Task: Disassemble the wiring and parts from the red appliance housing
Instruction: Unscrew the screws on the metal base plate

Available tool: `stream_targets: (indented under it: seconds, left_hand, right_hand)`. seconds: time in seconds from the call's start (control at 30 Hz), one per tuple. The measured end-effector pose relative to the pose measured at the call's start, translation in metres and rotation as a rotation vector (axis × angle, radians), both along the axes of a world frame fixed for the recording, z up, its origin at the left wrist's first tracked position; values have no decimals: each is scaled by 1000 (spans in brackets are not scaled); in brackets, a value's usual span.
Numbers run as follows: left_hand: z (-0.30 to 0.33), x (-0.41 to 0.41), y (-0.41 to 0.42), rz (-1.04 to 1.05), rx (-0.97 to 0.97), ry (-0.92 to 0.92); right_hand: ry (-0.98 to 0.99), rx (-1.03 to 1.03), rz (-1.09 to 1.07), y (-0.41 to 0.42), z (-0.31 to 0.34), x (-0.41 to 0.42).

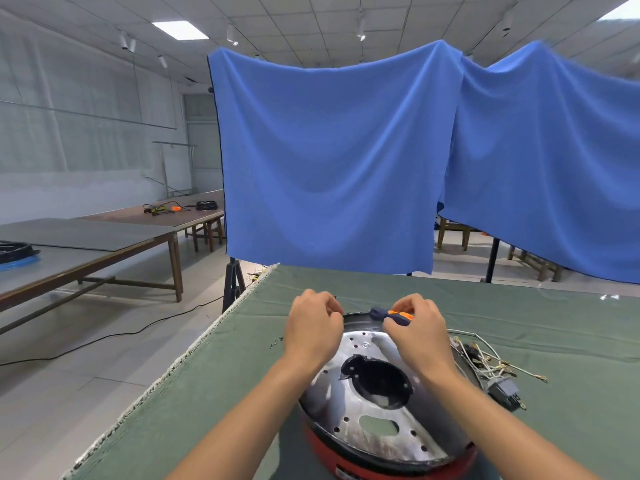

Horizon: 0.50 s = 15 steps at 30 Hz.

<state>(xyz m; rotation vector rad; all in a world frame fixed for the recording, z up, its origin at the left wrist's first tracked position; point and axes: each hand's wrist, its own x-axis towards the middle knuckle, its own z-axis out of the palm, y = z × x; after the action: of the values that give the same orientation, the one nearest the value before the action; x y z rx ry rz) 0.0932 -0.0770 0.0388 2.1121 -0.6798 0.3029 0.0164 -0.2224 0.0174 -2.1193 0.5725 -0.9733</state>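
Mid-task: white wiring bundle (485, 358) lies freed beside the round red appliance housing (391, 462); your right hand (420, 332) fingers grip the blue-and-orange screwdriver (391, 314), your left hand (313, 327) fingers curl, contents indiscernible, metal plate (367, 407) remaining.

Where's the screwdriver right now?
In the head view, the screwdriver is gripped in the right hand, over the far rim of the red housing, beside the left hand.

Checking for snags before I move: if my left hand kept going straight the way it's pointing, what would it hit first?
Probably nothing close: the left hand points away over the green table cover, bare that way; beyond hangs the blue cloth. Depth is unclear.
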Motion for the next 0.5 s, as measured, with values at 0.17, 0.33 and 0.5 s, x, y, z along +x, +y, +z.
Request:
stream_targets:
  seconds: [0.17, 0.33, 0.5]
  left_hand:
    - [3, -20, -32, -81, 93, -80]
    - [3, -18, -51, -162, 227, -224]
    - [1, -16, -63, -119, 73, -289]
  right_hand:
    - [-154, 95, -43, -5, 16, -17]
    - [-297, 68, -28, -11, 48, -45]
    - [-387, 44, 13, -10, 78, -68]
